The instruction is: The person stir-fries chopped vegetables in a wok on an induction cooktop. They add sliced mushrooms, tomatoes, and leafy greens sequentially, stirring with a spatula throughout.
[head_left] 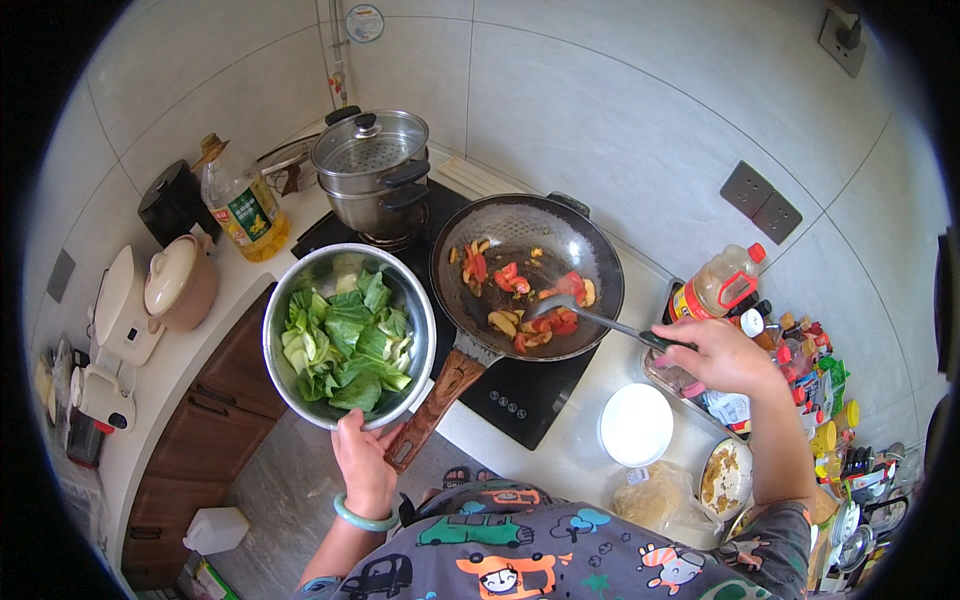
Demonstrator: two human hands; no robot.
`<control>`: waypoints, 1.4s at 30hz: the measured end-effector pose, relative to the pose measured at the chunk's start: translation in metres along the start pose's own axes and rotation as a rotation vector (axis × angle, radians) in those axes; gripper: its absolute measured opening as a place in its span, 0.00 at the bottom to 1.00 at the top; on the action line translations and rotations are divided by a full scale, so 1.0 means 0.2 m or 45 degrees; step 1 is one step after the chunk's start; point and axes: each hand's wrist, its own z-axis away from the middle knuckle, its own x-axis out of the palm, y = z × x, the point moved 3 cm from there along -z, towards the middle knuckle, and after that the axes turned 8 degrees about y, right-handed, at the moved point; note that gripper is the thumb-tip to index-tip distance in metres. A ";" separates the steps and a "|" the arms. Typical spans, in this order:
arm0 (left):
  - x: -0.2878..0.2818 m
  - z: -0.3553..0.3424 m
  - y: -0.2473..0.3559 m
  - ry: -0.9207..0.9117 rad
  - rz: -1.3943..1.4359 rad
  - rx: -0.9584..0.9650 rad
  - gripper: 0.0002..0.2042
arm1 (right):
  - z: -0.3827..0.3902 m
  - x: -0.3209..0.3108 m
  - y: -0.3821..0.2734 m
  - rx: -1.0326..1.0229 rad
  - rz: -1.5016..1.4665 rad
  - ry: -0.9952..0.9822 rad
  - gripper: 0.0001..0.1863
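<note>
My left hand grips the rim of a steel bowl, which is full of cut leafy greens. The bowl is held up beside the wok, above the counter's front edge. In my right hand is the dark handle of a metal spatula. Its blade rests in the wok, among pieces of tomato and browned slices that I cannot name for sure. The wok sits on the black stove, and its wooden handle points toward me, close by my left hand.
A lidded steel steamer pot stands behind the bowl. An oil bottle and a cream pot are at the left. To the right are a white bowl, a plastic bag, a sauce bottle and crowded condiments.
</note>
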 end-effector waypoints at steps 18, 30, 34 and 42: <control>-0.01 -0.01 -0.03 0.023 -0.014 0.040 0.20 | -0.64 0.53 0.06 0.472 -1.002 0.252 0.31; 0.01 -0.01 -0.02 0.005 -0.015 0.008 0.19 | -0.16 -0.06 -0.17 -0.214 0.369 -0.097 0.22; 0.00 0.00 -0.01 -0.003 -0.009 -0.012 0.18 | -0.05 -0.30 -0.17 -0.182 0.439 -0.040 0.20; 0.01 0.00 0.00 -0.024 0.000 -0.015 0.17 | -0.35 -0.06 -0.07 -0.226 0.562 0.080 0.21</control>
